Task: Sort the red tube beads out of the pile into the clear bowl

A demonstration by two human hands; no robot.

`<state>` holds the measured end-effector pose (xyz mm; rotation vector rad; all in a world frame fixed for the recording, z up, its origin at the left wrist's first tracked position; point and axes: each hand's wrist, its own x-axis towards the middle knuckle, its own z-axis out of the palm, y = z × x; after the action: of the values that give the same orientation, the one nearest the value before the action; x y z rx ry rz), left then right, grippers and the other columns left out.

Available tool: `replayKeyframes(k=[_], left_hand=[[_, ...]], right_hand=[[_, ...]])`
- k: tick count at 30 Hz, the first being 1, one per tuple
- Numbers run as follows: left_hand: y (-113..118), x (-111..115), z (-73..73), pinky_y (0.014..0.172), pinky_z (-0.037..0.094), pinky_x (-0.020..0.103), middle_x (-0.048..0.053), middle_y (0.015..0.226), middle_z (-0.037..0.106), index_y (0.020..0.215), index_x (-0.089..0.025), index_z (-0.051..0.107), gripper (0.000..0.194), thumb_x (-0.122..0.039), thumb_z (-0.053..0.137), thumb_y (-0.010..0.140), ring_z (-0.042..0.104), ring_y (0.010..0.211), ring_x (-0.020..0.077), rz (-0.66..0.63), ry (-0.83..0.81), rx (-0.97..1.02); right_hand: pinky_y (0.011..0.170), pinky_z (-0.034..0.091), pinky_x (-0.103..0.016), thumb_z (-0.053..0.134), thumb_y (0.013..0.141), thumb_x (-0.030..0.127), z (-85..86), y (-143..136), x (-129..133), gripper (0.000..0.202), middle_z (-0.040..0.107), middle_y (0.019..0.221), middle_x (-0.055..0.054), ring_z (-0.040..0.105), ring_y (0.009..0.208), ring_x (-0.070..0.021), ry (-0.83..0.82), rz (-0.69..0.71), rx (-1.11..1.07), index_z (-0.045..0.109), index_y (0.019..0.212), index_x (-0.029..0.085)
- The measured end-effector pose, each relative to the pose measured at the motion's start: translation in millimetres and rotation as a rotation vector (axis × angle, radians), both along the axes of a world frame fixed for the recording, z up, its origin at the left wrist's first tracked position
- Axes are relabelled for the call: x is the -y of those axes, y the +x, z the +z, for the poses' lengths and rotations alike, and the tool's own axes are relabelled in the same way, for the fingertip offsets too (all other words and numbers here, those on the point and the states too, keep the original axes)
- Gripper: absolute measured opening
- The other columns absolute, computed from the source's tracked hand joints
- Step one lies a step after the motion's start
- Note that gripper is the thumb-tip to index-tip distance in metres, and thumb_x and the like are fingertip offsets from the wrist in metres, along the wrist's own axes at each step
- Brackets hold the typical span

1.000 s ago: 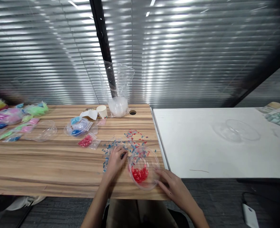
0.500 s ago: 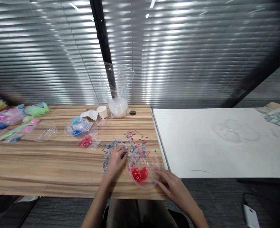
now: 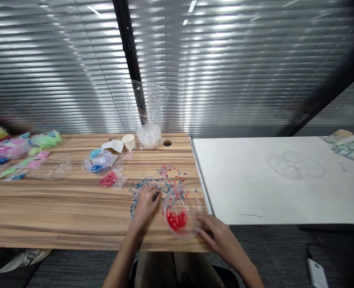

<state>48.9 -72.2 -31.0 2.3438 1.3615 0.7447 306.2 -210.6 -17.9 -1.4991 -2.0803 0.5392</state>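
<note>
My right hand [image 3: 217,234] pinches the right rim of a clear plastic bowl [image 3: 191,230], thumb and fingers on either side. Red tube beads [image 3: 177,220] lie in a heap in the bowl, toward its near left side. Just left of the bowl, my left hand [image 3: 147,200] rests low over the table with its fingers curled. A dark spot shows between thumb and forefinger; whether it is an object or shadow is unclear. Blue tube beads [image 3: 134,204] are scattered around this hand. Mixed red and blue beads [image 3: 168,173] spread behind the bowl.
A bag of red beads [image 3: 108,179], a clear dish [image 3: 88,165] with blue packets, a paper cup [image 3: 129,142] and bagged white bowls [image 3: 149,136] stand farther back. Colourful packets [image 3: 15,148] lie left. A white table [image 3: 239,192] adjoins on the right, bearing a clear lid-like piece [image 3: 305,164].
Both hands and the bowl stay nearly where they were. A shoe has come into sight under the table at the lower left. The view has shifted very slightly.
</note>
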Motion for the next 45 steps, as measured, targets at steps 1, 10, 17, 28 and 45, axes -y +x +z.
replayKeyframes(k=[1,10,17,28,45], left_hand=[[0.0,0.1,0.2,0.083,0.044,0.038,0.007,0.09,0.067,0.083,-0.02,0.067,0.02,-0.024,0.048,0.087,0.058,0.09,0.0233,-0.004,0.002,-0.002],[-0.3,-0.5,-0.4,0.086,0.043,0.039,0.008,0.094,0.067,0.084,-0.02,0.067,0.021,-0.025,0.046,0.088,0.058,0.094,0.0238,-0.006,-0.003,-0.018],[0.4,0.4,1.0,0.086,0.043,0.04,0.008,0.095,0.067,0.084,-0.021,0.067,0.02,-0.025,0.048,0.087,0.057,0.094,0.0242,0.006,-0.026,-0.002],[0.8,0.7,1.2,0.085,0.043,0.038,0.008,0.094,0.066,0.083,-0.02,0.064,0.019,-0.025,0.047,0.089,0.057,0.094,0.0235,0.0,-0.006,-0.031],[0.4,0.0,-2.6,0.085,0.043,0.04,0.008,0.094,0.064,0.084,-0.021,0.063,0.019,-0.024,0.045,0.089,0.056,0.093,0.0239,0.004,-0.014,-0.043]], right_hand=[[0.093,0.051,-0.037,0.05,0.09,0.021,-0.3,-0.1,-0.1,0.028,0.064,0.118,-0.008,0.061,0.108,-0.0208,0.001,-0.001,0.003,0.055,0.117,0.022],[0.094,0.05,-0.039,0.05,0.09,0.022,-3.3,-0.5,0.8,0.028,0.063,0.119,-0.009,0.06,0.109,-0.0215,0.007,-0.012,-0.009,0.056,0.118,0.022],[0.094,0.051,-0.037,0.049,0.09,0.022,-1.8,-0.5,1.1,0.027,0.064,0.118,-0.007,0.061,0.109,-0.0212,0.018,-0.009,-0.007,0.056,0.117,0.023],[0.092,0.051,-0.036,0.05,0.09,0.022,-2.9,-1.6,1.8,0.029,0.064,0.116,-0.007,0.061,0.106,-0.0201,0.005,-0.021,-0.008,0.055,0.118,0.024],[0.091,0.052,-0.036,0.05,0.09,0.023,-2.7,-4.2,0.4,0.026,0.065,0.114,-0.007,0.062,0.104,-0.0201,0.011,-0.011,-0.017,0.057,0.115,0.024]])
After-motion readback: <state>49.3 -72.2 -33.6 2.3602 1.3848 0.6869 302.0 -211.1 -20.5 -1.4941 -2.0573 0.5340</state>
